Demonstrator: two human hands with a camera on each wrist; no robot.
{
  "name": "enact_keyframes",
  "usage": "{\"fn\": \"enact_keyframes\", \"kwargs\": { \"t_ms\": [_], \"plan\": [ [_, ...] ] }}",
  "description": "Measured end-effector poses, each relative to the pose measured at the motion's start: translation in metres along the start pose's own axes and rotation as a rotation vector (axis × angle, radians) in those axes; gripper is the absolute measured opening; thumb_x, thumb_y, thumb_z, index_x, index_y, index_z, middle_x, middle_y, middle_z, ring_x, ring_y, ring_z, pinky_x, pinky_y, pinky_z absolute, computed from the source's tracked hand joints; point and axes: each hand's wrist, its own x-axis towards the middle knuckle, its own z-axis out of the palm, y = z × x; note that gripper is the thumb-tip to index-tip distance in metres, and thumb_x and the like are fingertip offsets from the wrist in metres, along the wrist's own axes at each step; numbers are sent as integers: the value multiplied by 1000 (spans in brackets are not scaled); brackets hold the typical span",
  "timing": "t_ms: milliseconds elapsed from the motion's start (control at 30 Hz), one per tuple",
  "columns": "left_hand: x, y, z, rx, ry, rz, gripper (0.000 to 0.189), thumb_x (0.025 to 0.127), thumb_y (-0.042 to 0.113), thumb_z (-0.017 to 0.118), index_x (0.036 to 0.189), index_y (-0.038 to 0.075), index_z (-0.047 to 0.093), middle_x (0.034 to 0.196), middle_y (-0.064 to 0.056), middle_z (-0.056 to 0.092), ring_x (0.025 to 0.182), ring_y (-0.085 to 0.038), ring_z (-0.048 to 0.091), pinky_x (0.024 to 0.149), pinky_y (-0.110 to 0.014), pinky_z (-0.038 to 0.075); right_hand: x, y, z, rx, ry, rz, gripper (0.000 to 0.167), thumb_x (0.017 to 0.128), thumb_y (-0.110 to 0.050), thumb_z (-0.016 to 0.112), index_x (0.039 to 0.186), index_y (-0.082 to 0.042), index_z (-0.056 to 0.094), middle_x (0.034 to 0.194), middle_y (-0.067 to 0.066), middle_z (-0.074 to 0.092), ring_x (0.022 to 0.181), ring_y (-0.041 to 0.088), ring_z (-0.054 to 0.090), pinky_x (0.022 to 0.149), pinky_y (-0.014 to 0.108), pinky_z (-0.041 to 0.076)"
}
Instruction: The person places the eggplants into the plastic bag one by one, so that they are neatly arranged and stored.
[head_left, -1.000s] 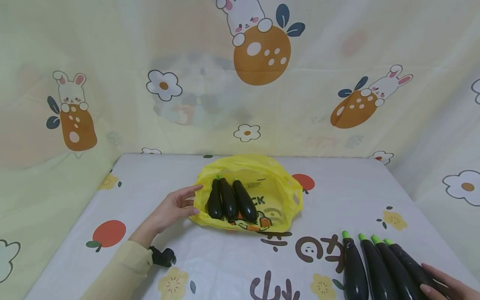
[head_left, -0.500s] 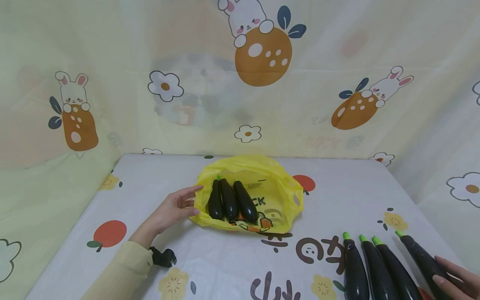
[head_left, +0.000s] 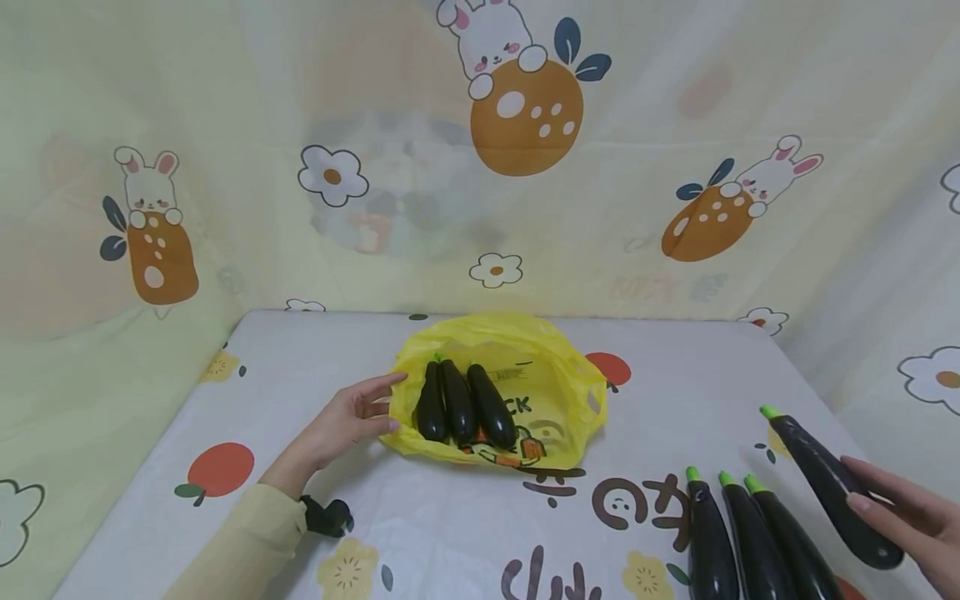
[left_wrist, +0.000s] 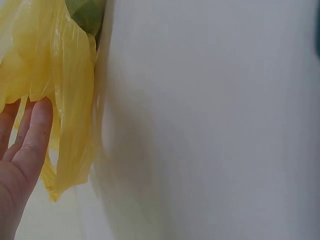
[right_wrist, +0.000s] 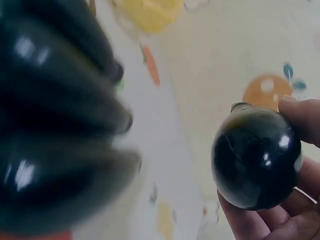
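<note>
My right hand (head_left: 896, 508) grips an eggplant (head_left: 828, 483) between thumb and fingers, its green stem end pointing up and left. In the right wrist view, the rounded end of this eggplant (right_wrist: 257, 157) faces the camera. Three more dark eggplants (head_left: 757, 537) lie side by side to the left of that hand, green ends away from me. At the yellow plastic bag (head_left: 555, 433), my left hand (head_left: 352, 417) touches the left rim with spread, fairly straight fingers. The mouth of the bag faces me, and three eggplants (head_left: 461, 404) lie inside, toward its left.
A white printed cloth (head_left: 450, 533) covers the table. Patterned curtains (head_left: 405, 217) rise behind it and at both sides. A small dark object (head_left: 326, 517) shows beside my left wrist.
My right hand has pulled the rightmost eggplant away from the row, then raised it up and forward. The left hand and the bag have stayed in place.
</note>
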Motion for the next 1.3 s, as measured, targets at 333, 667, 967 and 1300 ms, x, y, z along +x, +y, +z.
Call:
{"fn": "enact_keyframes", "kwargs": {
  "t_ms": [333,667,967,1300],
  "plan": [
    [0,0,-1,-16,-11,13,70,93,4,73,156,8,42,157,-26,43,134,-43,56,102,-40,56,-13,-96,22,37,-124,-291,65,106,-36,56,156,0,37,127,-7,65,89,-8,62,70,24,58],
    [2,3,1,-6,8,-20,69,92,4,74,154,14,46,155,-21,48,133,-41,57,103,-42,56,-3,-182,71,155,-283,-519,56,102,-23,63,150,1,47,134,27,63,96,8,70,76,26,62],
    [0,1,0,-12,10,-16,68,93,4,73,154,14,46,154,-20,49,134,-41,57,104,-42,55,6,-238,121,104,-311,-607,54,99,-26,69,143,2,56,133,26,63,113,34,71,82,36,64],
    [-3,3,-1,-13,0,4,69,93,5,73,155,11,44,155,-22,48,133,-41,57,103,-42,56,13,-264,163,38,-218,-603,48,97,-25,69,140,-4,61,128,21,68,106,31,70,79,37,64]
  ]
}}
